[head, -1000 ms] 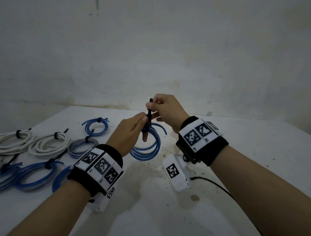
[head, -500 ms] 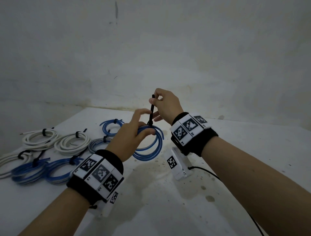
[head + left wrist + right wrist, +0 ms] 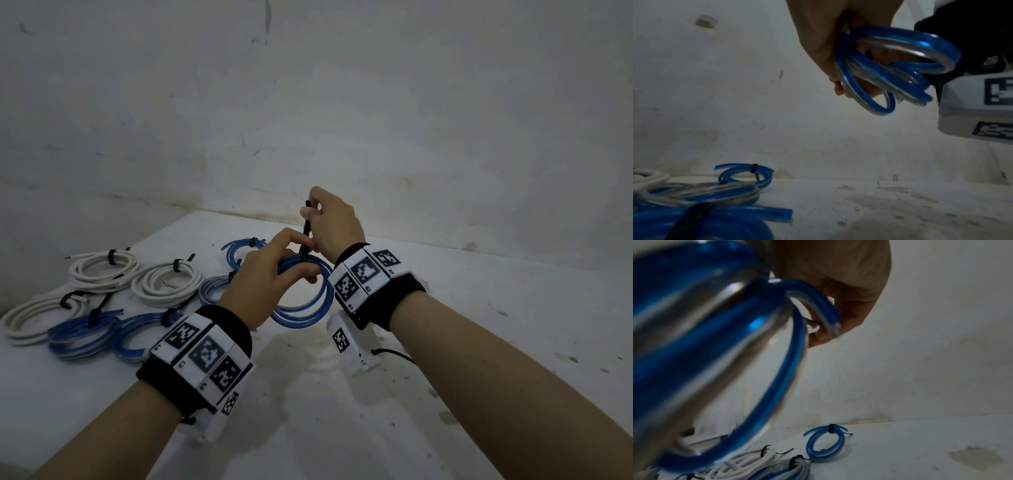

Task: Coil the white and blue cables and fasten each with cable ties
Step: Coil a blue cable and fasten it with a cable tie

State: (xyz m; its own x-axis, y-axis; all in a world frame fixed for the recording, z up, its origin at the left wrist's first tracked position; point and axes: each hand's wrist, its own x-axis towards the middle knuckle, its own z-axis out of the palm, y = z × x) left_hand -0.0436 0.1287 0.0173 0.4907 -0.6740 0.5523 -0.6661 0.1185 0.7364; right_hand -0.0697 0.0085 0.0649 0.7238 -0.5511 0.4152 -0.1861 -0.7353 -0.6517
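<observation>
We hold a coiled blue cable above the table, between our two hands. Our left hand curls around the coil's upper arc. Just above it, our right hand pinches the black cable tie, whose tail stands nearly upright from the coil. The tie's head seems to sit at our left fingertips, though it is hidden. Tied bundles lie left of both hands.

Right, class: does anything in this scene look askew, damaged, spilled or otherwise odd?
Nothing among the cables. The only blemishes are dried stains on the table, and the coil held by the left hand has the cable tie tail sticking up, pinched by the right hand.
</observation>
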